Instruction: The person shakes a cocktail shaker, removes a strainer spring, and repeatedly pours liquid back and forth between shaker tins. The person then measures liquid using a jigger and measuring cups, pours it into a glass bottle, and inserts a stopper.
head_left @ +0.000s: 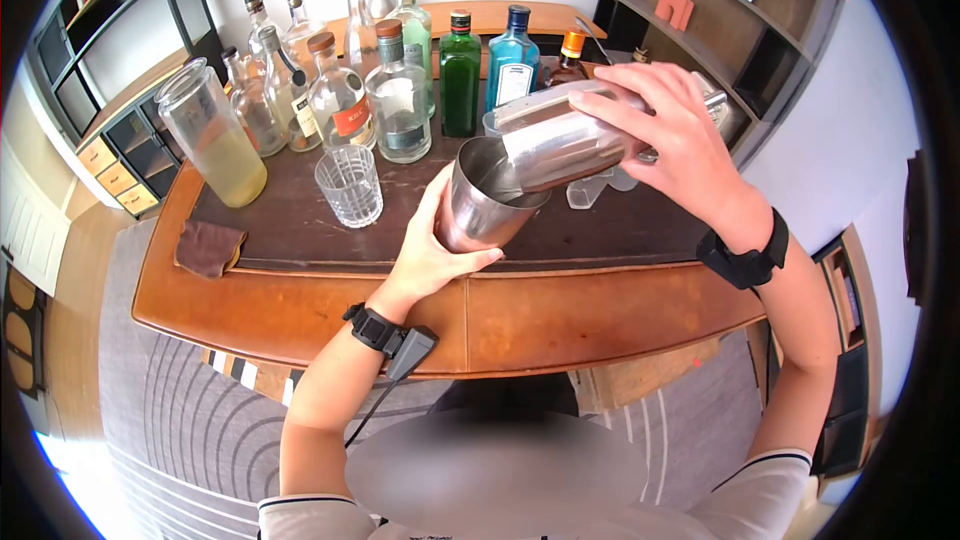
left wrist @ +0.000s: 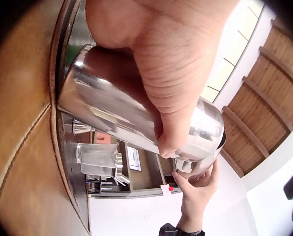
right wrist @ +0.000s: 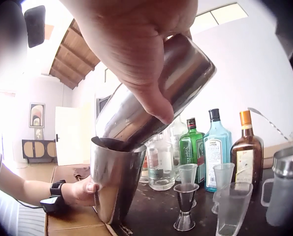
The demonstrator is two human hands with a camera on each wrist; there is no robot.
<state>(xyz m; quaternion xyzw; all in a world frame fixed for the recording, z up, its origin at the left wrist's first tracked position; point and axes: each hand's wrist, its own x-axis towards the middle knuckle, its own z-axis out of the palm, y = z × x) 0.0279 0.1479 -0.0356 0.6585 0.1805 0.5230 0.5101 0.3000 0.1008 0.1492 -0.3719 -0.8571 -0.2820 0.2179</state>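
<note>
Fingers and thumb of my left hand wrap round a metal shaker tin, held mouth up near the table's front edge. My right hand grips a second metal shaker tin from above, tipped steeply down to the left. The mouth of that second tin reaches into the opening of the lower tin. A metal tab shows near where the two tins meet. Inside the lower tin, the contents are mostly hidden by the upper one.
A cut-glass tumbler stands left of the lower tin, beside a pitcher of yellowish liquid. Several bottles, including a green one, line the back. A jigger and clear cups stand right. A folded brown cloth lies front left.
</note>
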